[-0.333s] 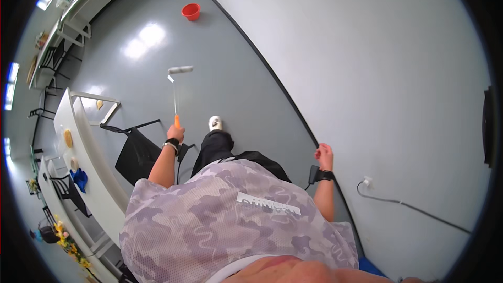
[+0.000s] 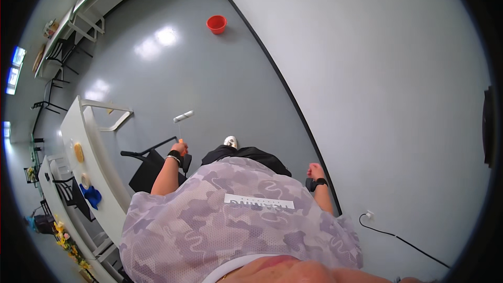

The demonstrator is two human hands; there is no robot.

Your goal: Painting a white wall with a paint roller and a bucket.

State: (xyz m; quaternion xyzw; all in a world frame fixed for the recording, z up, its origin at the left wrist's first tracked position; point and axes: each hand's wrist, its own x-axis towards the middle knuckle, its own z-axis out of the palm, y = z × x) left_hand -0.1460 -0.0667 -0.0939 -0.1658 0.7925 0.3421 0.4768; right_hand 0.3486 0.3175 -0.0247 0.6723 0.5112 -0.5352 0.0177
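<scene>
My left hand (image 2: 180, 149) is wrapped round the orange handle of a paint roller (image 2: 183, 117). The roller's pale sleeve points away from me, above the grey floor and slightly tilted, with its right end farther off. Most of the handle is hidden in the fist. Near the foot of the wall, my right hand (image 2: 315, 171) hangs with its fingers curled in and nothing visible in them. Both wrists wear dark bands with small black boxes. A red bucket (image 2: 216, 24) stands on the floor well ahead, near the wall.
A white wall (image 2: 377, 99) with black skirting runs along my right; a cable (image 2: 398, 237) is plugged into it. At my left are a black chair (image 2: 149, 170) and a white table (image 2: 97, 165) bearing a blue cloth (image 2: 91, 196). More tables and chairs line the far left.
The roller has come down and closer to me, its sleeve now more slanted. The view has shifted, so the bucket appears farther right and lower. My right hand appears lower in the picture.
</scene>
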